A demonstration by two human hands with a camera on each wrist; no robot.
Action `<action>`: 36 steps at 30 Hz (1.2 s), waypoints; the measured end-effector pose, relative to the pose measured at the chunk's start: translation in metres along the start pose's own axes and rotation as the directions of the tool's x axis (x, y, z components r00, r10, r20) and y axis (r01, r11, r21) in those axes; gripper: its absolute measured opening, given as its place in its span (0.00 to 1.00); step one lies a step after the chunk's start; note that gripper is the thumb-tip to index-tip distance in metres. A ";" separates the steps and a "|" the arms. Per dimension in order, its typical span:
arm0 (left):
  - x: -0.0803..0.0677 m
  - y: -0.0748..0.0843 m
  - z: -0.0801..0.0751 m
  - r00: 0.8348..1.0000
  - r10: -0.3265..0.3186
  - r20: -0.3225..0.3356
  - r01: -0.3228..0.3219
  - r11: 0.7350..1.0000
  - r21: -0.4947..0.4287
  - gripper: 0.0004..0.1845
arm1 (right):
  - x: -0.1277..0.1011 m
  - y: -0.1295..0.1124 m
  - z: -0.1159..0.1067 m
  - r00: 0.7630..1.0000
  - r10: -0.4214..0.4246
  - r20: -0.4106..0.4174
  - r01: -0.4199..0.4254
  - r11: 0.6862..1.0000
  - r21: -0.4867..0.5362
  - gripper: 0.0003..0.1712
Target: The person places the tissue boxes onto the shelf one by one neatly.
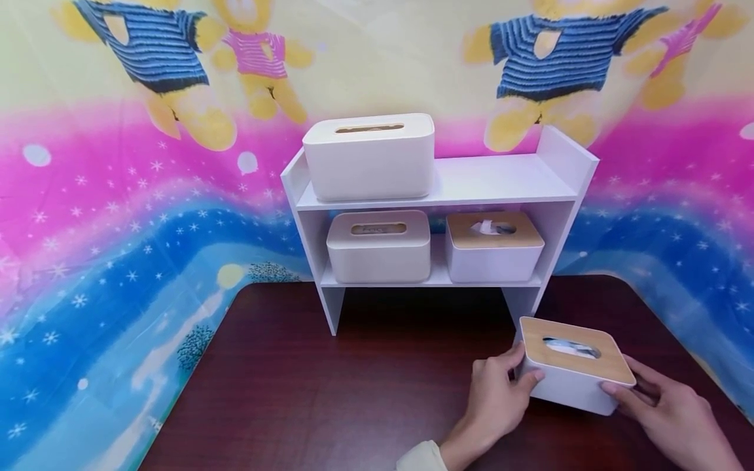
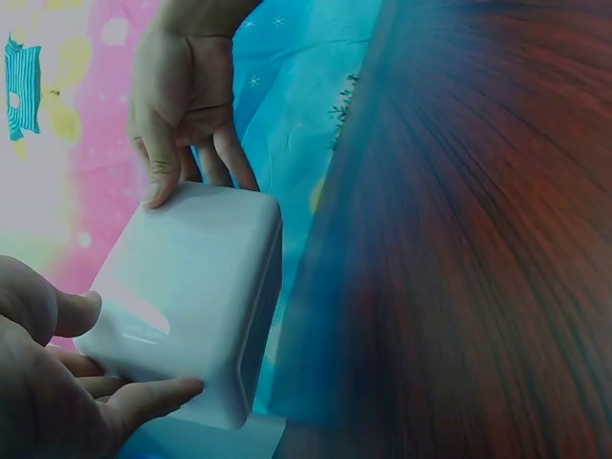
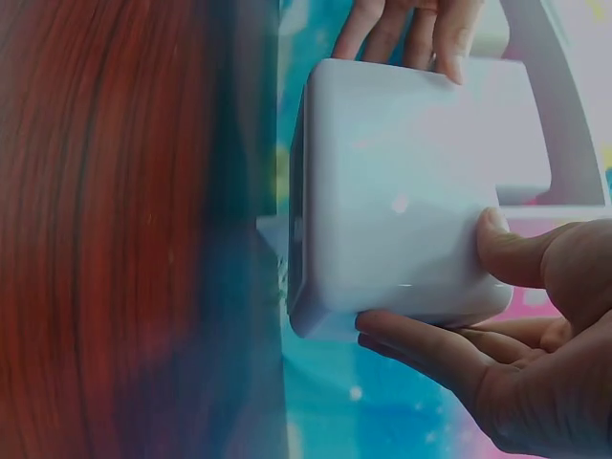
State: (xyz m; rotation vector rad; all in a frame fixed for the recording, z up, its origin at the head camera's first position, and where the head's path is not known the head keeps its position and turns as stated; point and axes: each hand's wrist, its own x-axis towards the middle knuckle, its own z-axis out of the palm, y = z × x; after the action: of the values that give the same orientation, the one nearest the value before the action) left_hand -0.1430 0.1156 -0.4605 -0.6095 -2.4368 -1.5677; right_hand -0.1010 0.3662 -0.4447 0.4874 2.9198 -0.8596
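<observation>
A white tissue box [image 1: 580, 389] with a wood-coloured lid is held between both hands at the right front of the table, slightly turned. White tissue [image 1: 568, 348] shows in the lid's oval slot. My left hand [image 1: 495, 396] grips its left end, the thumb on the front wall. Around the right end, my right hand [image 1: 677, 409] curls its fingers, with the thumb also in front. Both wrist views show the smooth white wall of this box [image 2: 182, 277] between the two hands. The box's underside is hidden in the head view.
Behind the hands stands a white two-tier shelf [image 1: 501, 178]. A large cream tissue box [image 1: 371, 163] sits on its upper left. Below are another cream box [image 1: 379, 255] and a wood-lidded box [image 1: 495, 261]. Dark red-brown table [image 1: 283, 399]; printed cloth backdrop [image 1: 118, 229].
</observation>
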 end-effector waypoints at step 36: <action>-0.016 -0.028 -0.102 0.980 -0.097 -0.174 0.082 0.993 -0.088 0.26 | -0.010 -0.111 0.039 0.928 -0.343 -0.148 0.364 0.918 0.157 0.46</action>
State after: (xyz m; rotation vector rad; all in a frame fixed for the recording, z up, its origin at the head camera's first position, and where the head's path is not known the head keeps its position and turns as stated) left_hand -0.1475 0.0095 -0.4457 -0.3589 -2.3081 -1.6834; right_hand -0.1284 0.2540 -0.4184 0.0078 3.1068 -1.1845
